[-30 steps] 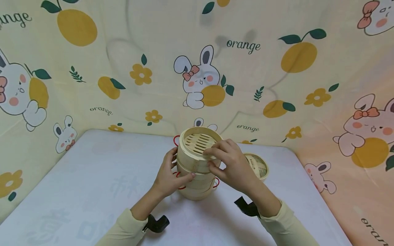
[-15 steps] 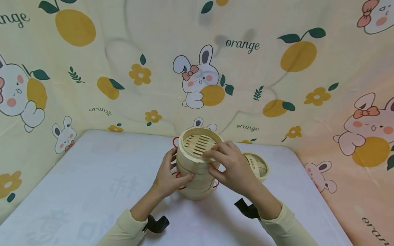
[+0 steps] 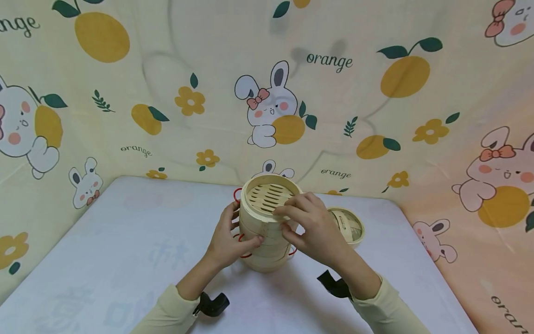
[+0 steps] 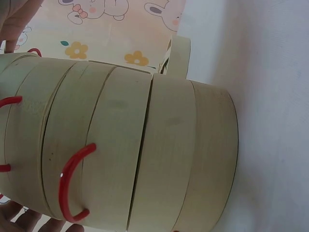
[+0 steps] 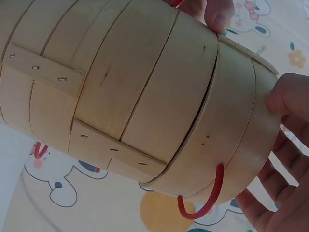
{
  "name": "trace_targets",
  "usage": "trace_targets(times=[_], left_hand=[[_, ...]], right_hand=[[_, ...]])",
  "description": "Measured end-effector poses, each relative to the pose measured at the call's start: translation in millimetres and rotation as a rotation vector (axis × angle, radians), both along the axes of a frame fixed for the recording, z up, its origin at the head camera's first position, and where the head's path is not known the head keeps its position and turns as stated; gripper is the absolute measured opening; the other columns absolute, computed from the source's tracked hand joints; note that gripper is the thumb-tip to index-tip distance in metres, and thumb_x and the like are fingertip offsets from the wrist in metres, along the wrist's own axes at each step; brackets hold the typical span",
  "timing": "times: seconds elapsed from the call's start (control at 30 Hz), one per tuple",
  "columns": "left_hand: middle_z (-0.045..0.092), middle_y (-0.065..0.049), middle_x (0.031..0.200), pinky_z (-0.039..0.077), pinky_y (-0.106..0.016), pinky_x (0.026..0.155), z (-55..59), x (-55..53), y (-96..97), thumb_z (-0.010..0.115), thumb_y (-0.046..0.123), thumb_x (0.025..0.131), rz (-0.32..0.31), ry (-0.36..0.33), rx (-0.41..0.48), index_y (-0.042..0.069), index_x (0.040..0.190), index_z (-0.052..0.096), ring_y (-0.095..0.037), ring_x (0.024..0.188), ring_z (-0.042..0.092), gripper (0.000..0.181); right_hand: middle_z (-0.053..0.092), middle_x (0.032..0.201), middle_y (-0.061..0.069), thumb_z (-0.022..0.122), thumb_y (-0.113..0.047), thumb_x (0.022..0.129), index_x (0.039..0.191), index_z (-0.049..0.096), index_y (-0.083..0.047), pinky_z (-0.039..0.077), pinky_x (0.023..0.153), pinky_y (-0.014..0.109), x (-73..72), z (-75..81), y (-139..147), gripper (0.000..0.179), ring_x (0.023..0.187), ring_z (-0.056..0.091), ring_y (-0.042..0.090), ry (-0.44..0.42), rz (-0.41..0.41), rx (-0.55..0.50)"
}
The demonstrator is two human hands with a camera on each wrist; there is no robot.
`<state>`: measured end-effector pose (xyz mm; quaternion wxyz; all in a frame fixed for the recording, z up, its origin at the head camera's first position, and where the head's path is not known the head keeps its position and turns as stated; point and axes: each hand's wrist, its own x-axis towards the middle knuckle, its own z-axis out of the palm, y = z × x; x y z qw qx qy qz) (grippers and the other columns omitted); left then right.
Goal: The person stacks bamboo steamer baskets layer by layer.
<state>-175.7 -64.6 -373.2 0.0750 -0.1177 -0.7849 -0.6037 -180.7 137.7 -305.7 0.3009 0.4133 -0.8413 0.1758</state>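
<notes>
A stack of round bamboo steamer baskets (image 3: pixel 267 255) with red cord loops stands upright on the table. Its top basket (image 3: pixel 260 218) has a slotted floor and no lid. My left hand (image 3: pixel 229 236) grips the stack from the left, thumb across the front. In the right wrist view, the left thumb (image 5: pixel 219 17) lies close to the joint below the top basket. My right hand (image 3: pixel 310 222) holds the top basket's near right rim between thumb and fingers. A thin dark line marks the joint under that basket in the right wrist view. Left fingertips (image 4: pixel 29 220) show beyond the stack.
Behind my right hand lies a round bamboo piece (image 3: pixel 348 225) with a pale printed label, partly hidden. The white tabletop (image 3: pixel 158 232) meets a patterned cloth backdrop (image 3: pixel 208 116) at the back. Black straps (image 3: pixel 212 304) hang at both wrists.
The top basket has sunk slightly onto the basket below, and its red loop is a little lower. Both hands keep their hold, the right one dropping a touch.
</notes>
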Motion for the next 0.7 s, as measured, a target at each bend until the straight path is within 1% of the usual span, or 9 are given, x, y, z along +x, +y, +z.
trace_targets(times=[0.3,0.43,0.5,0.57,0.7], left_hand=[[0.035,-0.003,0.13,0.045,-0.042,0.083,-0.6,0.7,1.1,0.076,0.021,0.064,0.012,0.006,0.002,0.018,0.133,0.027,-0.025,0.113,0.042,0.085],[0.034,-0.004,0.131,0.044,-0.043,0.084,-0.9,1.1,0.9,0.075,0.021,0.064,0.014,0.023,-0.004,0.018,0.133,0.027,-0.026,0.114,0.041,0.084],[0.034,-0.005,0.131,0.042,-0.044,0.087,-0.6,1.1,0.5,0.075,0.02,0.064,0.012,0.049,-0.003,0.016,0.133,0.027,-0.026,0.115,0.041,0.084],[0.034,-0.006,0.131,0.039,-0.046,0.09,0.3,0.8,-0.5,0.075,0.019,0.064,0.016,0.086,0.0,0.013,0.134,0.026,-0.027,0.117,0.04,0.086],[0.033,-0.003,0.133,0.037,-0.046,0.093,-11.5,-12.3,-8.4,0.076,0.026,0.062,0.028,0.158,0.005,0.017,0.135,0.022,-0.024,0.12,0.038,0.091]], right_hand=[[0.055,0.091,-0.007,0.061,-0.011,0.07,0.094,0.064,-0.019,0.035,0.081,0.028,1.2,-0.4,-1.9,0.026,0.088,0.043,0.012,0.021,0.007,0.002],[0.055,0.091,-0.006,0.061,-0.011,0.071,0.094,0.064,-0.019,0.036,0.081,0.028,1.3,-0.5,-2.4,0.025,0.089,0.044,0.013,0.028,0.006,0.005],[0.055,0.092,-0.006,0.062,-0.013,0.071,0.096,0.064,-0.019,0.036,0.081,0.028,1.5,0.1,-1.6,0.027,0.09,0.043,0.013,0.016,0.009,-0.003],[0.055,0.096,-0.005,0.062,-0.016,0.07,0.1,0.063,-0.019,0.037,0.08,0.029,1.6,0.9,1.6,0.029,0.092,0.043,0.014,0.0,0.009,-0.036],[0.055,0.101,-0.002,0.064,-0.023,0.068,0.106,0.061,-0.017,0.036,0.079,0.032,1.4,2.7,17.6,0.038,0.099,0.042,0.018,-0.012,-0.024,-0.137]])
